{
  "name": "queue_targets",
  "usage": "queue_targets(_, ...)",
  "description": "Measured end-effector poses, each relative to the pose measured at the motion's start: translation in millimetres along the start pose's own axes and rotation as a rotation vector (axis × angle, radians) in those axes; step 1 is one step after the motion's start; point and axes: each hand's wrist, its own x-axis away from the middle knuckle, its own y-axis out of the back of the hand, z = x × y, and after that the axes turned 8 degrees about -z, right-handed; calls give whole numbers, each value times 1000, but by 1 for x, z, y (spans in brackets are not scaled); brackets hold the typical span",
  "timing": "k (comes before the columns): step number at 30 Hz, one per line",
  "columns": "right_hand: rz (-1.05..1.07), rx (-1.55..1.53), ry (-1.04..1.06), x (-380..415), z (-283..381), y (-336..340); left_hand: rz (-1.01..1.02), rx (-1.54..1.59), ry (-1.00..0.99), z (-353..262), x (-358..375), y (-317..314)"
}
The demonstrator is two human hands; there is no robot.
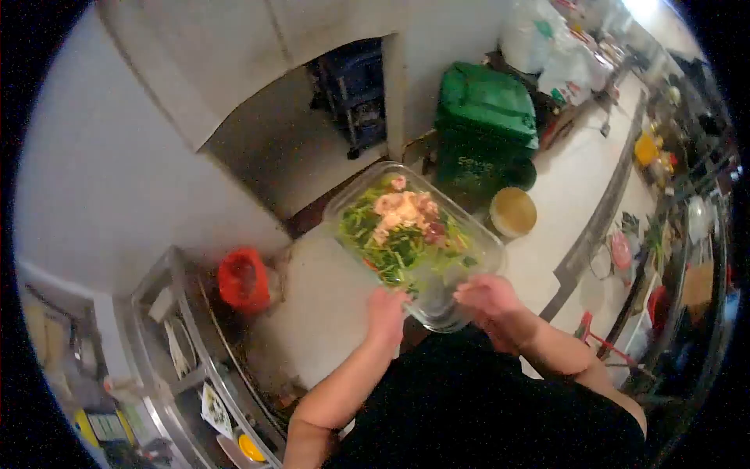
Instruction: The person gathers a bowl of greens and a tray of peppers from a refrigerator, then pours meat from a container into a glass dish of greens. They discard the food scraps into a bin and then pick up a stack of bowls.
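Observation:
A clear rectangular container (488,248) is held up in front of my body, tilted in view. Chopped green vegetables (398,259) lie in it, with a pile of pale pink meat or seafood (406,211) on top. My left hand (388,311) is closed on the container's near left edge. At the near right edge, my right hand (491,299) also grips the container, its fingers slightly blurred.
A green wheeled bin (486,129) stands beyond the container, with a round tub (513,213) nearer. A red bin (244,280) and metal shelving (195,379) are at left. Cluttered racks (676,234) line the right. A doorway opens ahead.

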Motion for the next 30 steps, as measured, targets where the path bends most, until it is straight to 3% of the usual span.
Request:
queue_targets(2,77,323,391,26,-4,-6,109,-121,43,-24,1,8)
queue_targets(3,68,310,407,25,-9,-9,233,-213,104,-26,-12,16)
queue_targets(5,-187,-151,48,24,-17,-13,355,-307,170,-43,-32,36)
queue_targets(7,-209,-157,115,32,-35,-5,805,-521,183,-68,-54,55)
queue_targets(9,-248,-158,139,57,-41,-33,876,-561,230,-100,-67,81)
queue_targets(11,-434,-316,279,84,-12,-92,826,-958,-93,-116,-137,98)
queue_targets(13,-461,-338,300,103,-30,-130,614,-902,-118,-149,-194,136)
queue_targets(14,-500,-368,313,119,-45,-150,517,-895,-62,-178,-220,157)
queue_targets(15,-481,-357,317,120,-60,-169,364,-1070,-193,-256,-218,167)
queue_targets(17,-507,-459,337,125,-71,-216,44,-926,-492,-300,-298,201)
queue_targets(19,-557,-472,357,143,-73,-301,-132,-988,-602,-386,-355,238)
queue_targets(20,-541,-468,480,147,-91,-332,-233,-986,-650,-422,-384,262)
queue_targets(22,-530,-464,619,156,-119,-393,-230,-989,-653,-505,-410,315)
queue_targets(24,-708,-507,479,183,-119,-448,-320,-1048,-679,-559,-437,348)
queue_targets(27,-592,-476,560,243,-128,-574,-268,-1087,-678,-621,-458,424)
queue_targets(28,-698,-499,543,252,-133,-619,-259,-1103,-718,-640,-470,454)
queue_targets(29,-643,-537,561,214,-129,-668,-298,-1098,-775,-697,-505,496)
queue_targets(30,-725,-571,558,217,-128,-723,-172,-931,-714,-730,-528,541)
